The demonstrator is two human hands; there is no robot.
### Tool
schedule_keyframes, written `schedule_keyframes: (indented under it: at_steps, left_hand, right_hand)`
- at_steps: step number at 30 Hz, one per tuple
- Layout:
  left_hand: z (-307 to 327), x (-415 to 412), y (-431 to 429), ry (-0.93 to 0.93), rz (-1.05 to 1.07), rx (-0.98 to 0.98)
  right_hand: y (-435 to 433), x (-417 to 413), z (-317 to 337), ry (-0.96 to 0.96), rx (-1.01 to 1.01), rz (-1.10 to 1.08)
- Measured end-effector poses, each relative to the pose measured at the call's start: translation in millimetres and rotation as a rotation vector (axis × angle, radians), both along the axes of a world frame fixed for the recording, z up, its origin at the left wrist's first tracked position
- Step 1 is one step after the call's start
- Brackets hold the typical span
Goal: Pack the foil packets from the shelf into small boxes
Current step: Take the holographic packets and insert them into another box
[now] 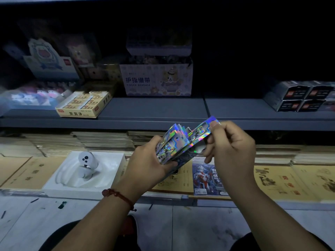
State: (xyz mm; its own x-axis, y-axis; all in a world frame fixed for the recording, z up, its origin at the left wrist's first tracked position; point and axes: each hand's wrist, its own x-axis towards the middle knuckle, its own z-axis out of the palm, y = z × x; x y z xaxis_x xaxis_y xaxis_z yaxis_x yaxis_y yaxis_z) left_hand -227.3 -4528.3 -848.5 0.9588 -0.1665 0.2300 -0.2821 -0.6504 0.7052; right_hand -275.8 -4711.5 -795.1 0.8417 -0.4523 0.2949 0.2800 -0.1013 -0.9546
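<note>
Head view: centre frame, left hand curled round stack of foil packets; right hand pinching single packet at its upper end. Upper centre, finger-bandage box, contents dim; left, yellow box holding small packs; lower left, white tray cradling white device.

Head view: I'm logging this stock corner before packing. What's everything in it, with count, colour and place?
packets: one stack, holographic silver-blue, between the hands
eraser box: one, yellow, shelf left
bandage box: one, white-lilac, shelf centre
black boxes: at least four, shelf right
blurred packs: count unclear, shelf far left
shelf: one, grey, upper level
tray: one, white, lower left
device: one, white, in the tray
notebooks: several, brown, lower row
hero booklet: one, blue-red, under the hands
bracelet: one, red, left wrist
left hand: grips the stack
right hand: pinches the top packet
</note>
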Motion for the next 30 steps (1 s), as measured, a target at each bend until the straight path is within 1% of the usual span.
schedule_keyframes:
  at_steps: [2, 6, 8, 15, 20, 25, 30]
  left_hand:
    - [0.9, -1.2, -1.0, 0.002, -0.002, 0.003]
    - [0.7, -2.6, -0.9, 0.002, 0.000, -0.009]
    - [0.8, -2.4, -0.9, 0.001, 0.006, -0.002]
    - [2.4, -4.4, -5.5, -0.003, 0.023, -0.014]
    - [0.5, -2.7, -0.6, -0.013, 0.001, 0.067]
    - [-6.1, 3.5, 8.4, 0.035, 0.059, -0.024]
    - [-3.9, 2.7, 11.5, 0.049, 0.067, -0.118]
  right_hand:
    - [3.5, 0.8, -2.1, 0.010, 0.043, 0.037]
    - [9.3, 4.9, -11.4, 0.138, -0.064, 0.174]
    - [8.7, 6.2, -14.5, 0.160, -0.066, 0.194]
    - [8.2, 5.4, -7.5, 0.069, -0.020, 0.134]
    - [-9.7, 7.0, 3.7, -0.026, 0.083, 0.033]
    - [-36.1, 11.2, 6.4, -0.062, 0.181, -0.099]
    - [-44.7, 12.4, 8.2, -0.129, 0.179, -0.164]
